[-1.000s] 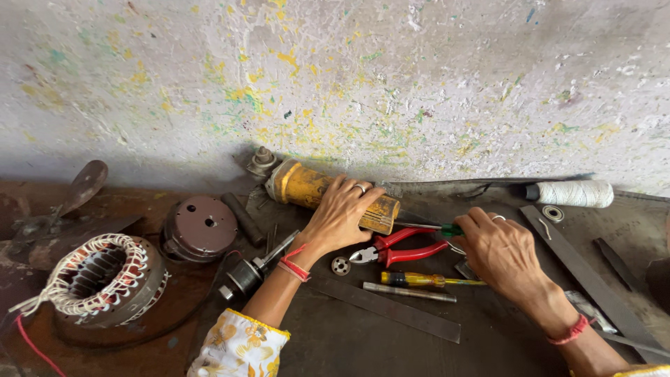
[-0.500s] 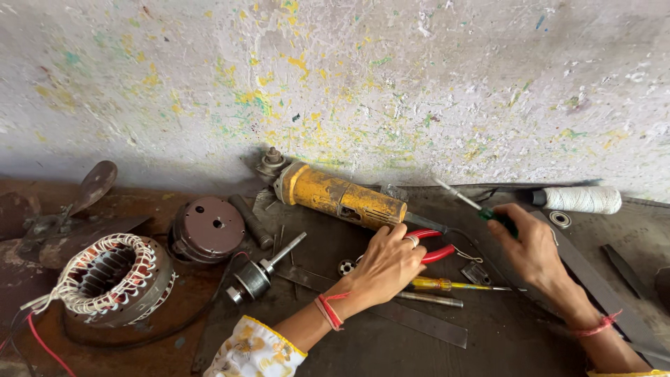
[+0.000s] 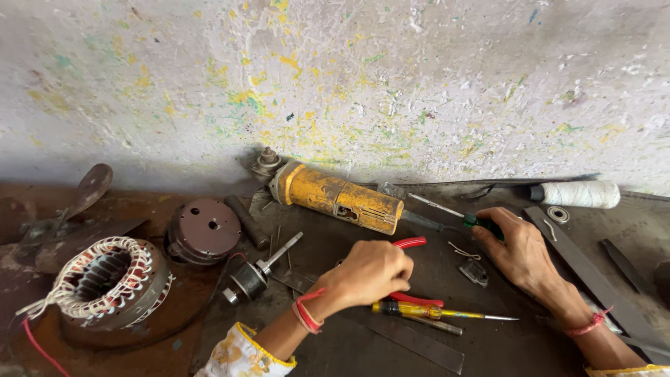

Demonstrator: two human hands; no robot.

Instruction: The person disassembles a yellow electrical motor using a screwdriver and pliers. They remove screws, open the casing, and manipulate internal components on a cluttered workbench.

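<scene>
**Both hands closed on tools over a crowded table**

The left hand (image 3: 370, 271) is curled shut around the red-handled pliers (image 3: 412, 244); one handle shows above the knuckles at 12 o'clock, the other below at 6 o'clock. The pliers' nose is hidden under the fist. The right hand (image 3: 520, 251) is closed around the green handle of a screwdriver (image 3: 447, 215), whose shaft points toward 10 o'clock, ending near the yellow angle grinder (image 3: 338, 197) lying along the wall.

Just below the left hand lies a yellow-handled screwdriver (image 3: 433, 312), tip toward 3 o'clock. At 9 o'clock from that hand stand a small rotor with shaft (image 3: 255, 276), a brown end cover (image 3: 204, 230) and a wound stator (image 3: 108, 279). A white spool of thread (image 3: 579, 194) rests at 1 o'clock from the right hand.

Risks, as I judge them: the screwdriver tip could slip and jab the left hand, which is near. The pliers could nudge the loose screwdriver off its place. Small metal pieces (image 3: 474, 271) between the hands could be swept aside and lost.
</scene>
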